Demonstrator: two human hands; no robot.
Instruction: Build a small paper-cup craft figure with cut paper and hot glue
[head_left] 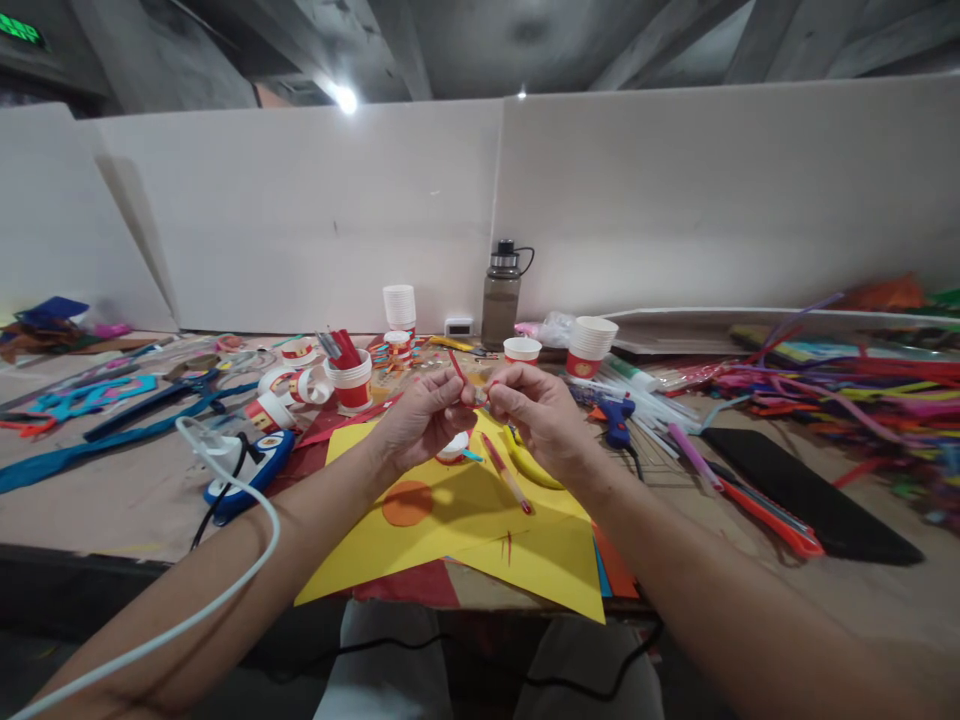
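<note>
Above the yellow paper (352,535), my left hand (424,415) pinches a thin red strip (457,366) that points up. My right hand (536,410) is close beside it, thumb and fingers pressed together near the strip's lower end; what it holds is too small to make out. Under the hands stands a small white-topped cup piece (453,447) with a blue bit at its side. An orange circle (407,503) lies on the paper at left. A red pen (508,475) and a yellow curved object (531,462) lie below my right hand.
Paper cups (592,343), a bottle (501,297) and a cup of red pens (351,382) stand behind. At right lie a blue glue gun (617,422), red cutter (772,515) and black slab (814,495). A white cable (271,545) crosses my left forearm.
</note>
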